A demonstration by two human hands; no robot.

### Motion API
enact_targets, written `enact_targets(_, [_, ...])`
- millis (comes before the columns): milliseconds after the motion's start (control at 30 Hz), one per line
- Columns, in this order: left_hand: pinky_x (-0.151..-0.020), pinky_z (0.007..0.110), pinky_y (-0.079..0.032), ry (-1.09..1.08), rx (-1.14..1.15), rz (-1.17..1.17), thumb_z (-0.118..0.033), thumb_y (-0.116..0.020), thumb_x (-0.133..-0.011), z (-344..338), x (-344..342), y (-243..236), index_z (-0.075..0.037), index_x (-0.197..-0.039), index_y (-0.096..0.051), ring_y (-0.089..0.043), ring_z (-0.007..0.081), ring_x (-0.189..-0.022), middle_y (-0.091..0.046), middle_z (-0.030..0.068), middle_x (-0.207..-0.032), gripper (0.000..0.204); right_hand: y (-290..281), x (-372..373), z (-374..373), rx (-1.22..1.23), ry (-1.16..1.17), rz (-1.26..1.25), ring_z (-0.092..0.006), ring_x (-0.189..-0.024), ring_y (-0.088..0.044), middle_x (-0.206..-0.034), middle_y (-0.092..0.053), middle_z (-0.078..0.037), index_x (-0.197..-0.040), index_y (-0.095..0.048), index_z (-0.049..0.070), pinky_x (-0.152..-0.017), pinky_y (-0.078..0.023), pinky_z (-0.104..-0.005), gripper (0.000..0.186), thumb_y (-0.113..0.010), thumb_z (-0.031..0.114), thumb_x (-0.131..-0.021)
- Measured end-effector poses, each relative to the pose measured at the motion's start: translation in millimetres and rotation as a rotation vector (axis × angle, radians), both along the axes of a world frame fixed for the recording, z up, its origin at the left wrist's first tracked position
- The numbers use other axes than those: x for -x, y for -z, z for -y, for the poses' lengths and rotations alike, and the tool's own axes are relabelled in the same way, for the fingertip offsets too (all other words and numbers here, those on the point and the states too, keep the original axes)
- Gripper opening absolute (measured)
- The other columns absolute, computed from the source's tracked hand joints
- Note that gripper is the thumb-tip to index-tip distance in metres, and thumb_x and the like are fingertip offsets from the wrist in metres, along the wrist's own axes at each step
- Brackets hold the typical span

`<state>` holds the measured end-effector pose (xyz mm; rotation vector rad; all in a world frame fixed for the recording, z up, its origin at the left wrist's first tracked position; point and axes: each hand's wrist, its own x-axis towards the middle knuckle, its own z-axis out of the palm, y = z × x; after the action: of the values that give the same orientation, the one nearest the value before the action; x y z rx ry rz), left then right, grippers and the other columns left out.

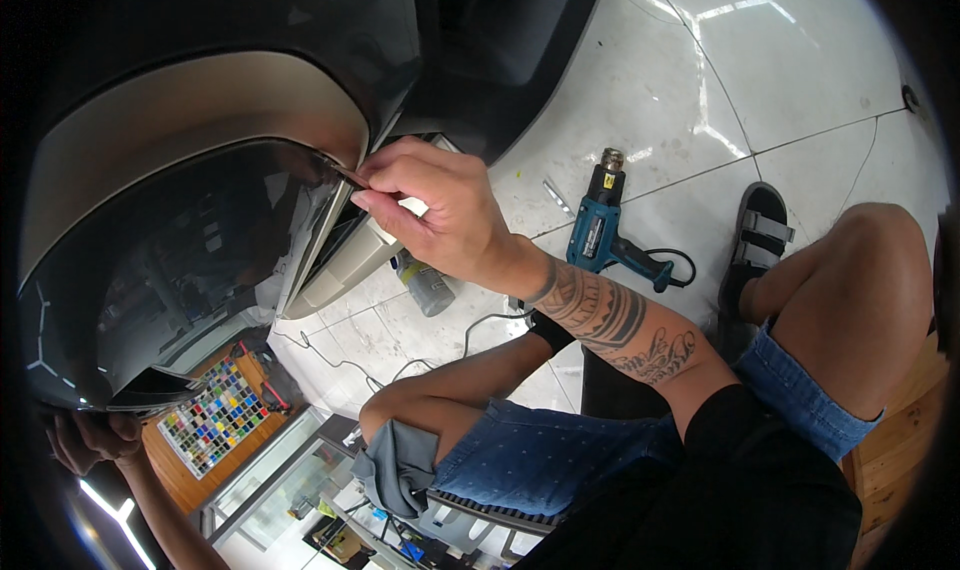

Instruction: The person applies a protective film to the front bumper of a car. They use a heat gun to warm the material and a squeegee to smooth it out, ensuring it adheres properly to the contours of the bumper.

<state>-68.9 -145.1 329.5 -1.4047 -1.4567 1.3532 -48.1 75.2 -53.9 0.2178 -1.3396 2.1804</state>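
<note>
My right hand [435, 200] pinches a thin dark strip [346, 175] at the narrow tip of a bronze trim band [180, 100] on a glossy dark car body part. Below the band is a dark, reflective panel [180, 260]. At the lower left, my left hand [95, 435] curls its fingers around that panel's lower edge, partly lost in the rim shadow. A teal-and-black heat gun [600, 228] lies on the tiles to the right, beside a small silver piece [556, 195]. A spray bottle [428, 290] is partly hidden below my right hand.
My bent legs, one sandaled foot [752, 235], and a grey cloth [395, 465] over a knee are below. Cables [330, 360] cross the white tiled floor [820, 160]. A colour-swatch board [200, 415], a glass display case [290, 490] and wooden boards [905, 440] are at the edges.
</note>
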Motion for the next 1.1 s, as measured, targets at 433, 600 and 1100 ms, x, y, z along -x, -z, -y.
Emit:
enact_targets(433, [-0.084, 0.047, -0.043, 0.014, -0.03, 0.044, -0.041, -0.037, -0.1, 3, 1, 6, 0.002, -0.107, -0.058, -0.049, 0.0355, -0.097, -0.058, 0.0186, -0.103, 0.048, 4, 2, 3, -0.016, -0.021, 0.027, -0.0211, -0.066, -0.064, -0.082, -0.063, -0.013, -0.081, -0.062, -0.002, -0.055, -0.049, -0.0274, 0.009, -0.071, 0.0, -0.078])
enact_targets(600, [-0.084, 0.045, -0.044, 0.009, -0.012, 0.005, -0.041, -0.035, -0.1, 8, -1, 7, 0.0, -0.107, -0.06, -0.049, 0.0341, -0.098, -0.058, 0.0182, -0.103, 0.048, 6, 2, 5, -0.004, -0.033, 0.029, -0.0251, -0.062, -0.062, -0.077, -0.061, -0.013, -0.079, -0.06, -0.001, -0.053, -0.047, -0.0323, 0.011, -0.07, 0.003, -0.078])
enact_targets(1100, [-0.08, 0.044, -0.046, 0.033, 0.119, -0.011, -0.043, -0.039, -0.099, 6, 1, 6, -0.008, -0.109, -0.054, -0.051, 0.0312, -0.097, -0.059, 0.0135, -0.107, 0.04, 10, 6, -6, 0.003, -0.072, -0.002, -0.0278, -0.062, -0.061, -0.071, -0.06, -0.013, -0.073, -0.06, -0.001, -0.055, -0.046, -0.0347, 0.01, -0.069, 0.003, -0.076])
